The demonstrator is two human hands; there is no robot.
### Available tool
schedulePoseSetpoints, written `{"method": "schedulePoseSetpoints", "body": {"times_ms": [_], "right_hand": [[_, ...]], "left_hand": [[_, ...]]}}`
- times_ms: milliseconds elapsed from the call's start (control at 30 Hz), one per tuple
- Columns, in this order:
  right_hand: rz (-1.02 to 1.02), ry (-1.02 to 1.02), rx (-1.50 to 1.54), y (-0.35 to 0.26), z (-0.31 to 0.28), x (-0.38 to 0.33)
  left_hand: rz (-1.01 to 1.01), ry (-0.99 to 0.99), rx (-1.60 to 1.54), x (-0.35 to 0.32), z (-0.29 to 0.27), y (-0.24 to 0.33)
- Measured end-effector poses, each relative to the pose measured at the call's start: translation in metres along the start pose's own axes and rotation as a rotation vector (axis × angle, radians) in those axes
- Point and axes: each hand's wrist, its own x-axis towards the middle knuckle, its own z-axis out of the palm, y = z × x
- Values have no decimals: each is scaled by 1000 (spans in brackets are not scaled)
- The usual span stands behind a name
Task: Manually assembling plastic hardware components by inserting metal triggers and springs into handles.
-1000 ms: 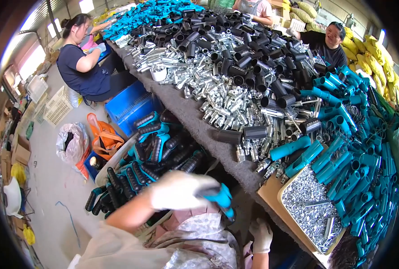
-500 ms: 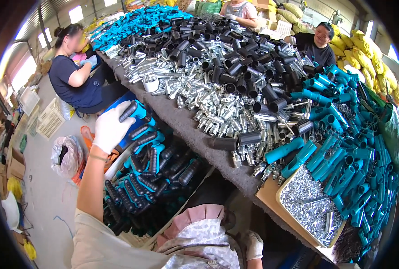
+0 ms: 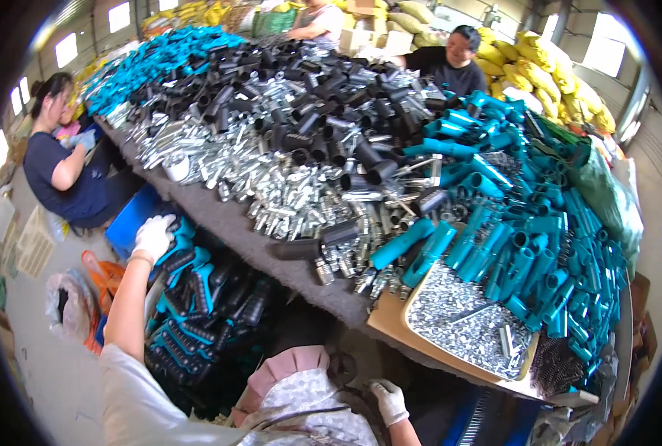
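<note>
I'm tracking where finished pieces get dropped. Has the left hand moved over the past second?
Yes. The left hand has swung out to the person's left, away from the lap and along the table edge, and now rests over the bin of teal-and-black handles.

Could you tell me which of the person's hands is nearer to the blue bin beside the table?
Left. The left hand reaches out right beside the blue bin, over the finished handles. The right hand stays low by the lap, far away.
</note>
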Motion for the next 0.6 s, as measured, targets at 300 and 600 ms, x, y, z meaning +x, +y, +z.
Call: {"method": "schedulePoseSetpoints", "body": {"times_ms": [300, 600], "right_hand": [[-603, -585, -339, -232, -5, -49], [-1374, 110, -916, -389, -24, 24]], "left_hand": [[-398, -287, 181, -2, 20, -36], [-271, -48, 41, -47, -13, 19]]}}
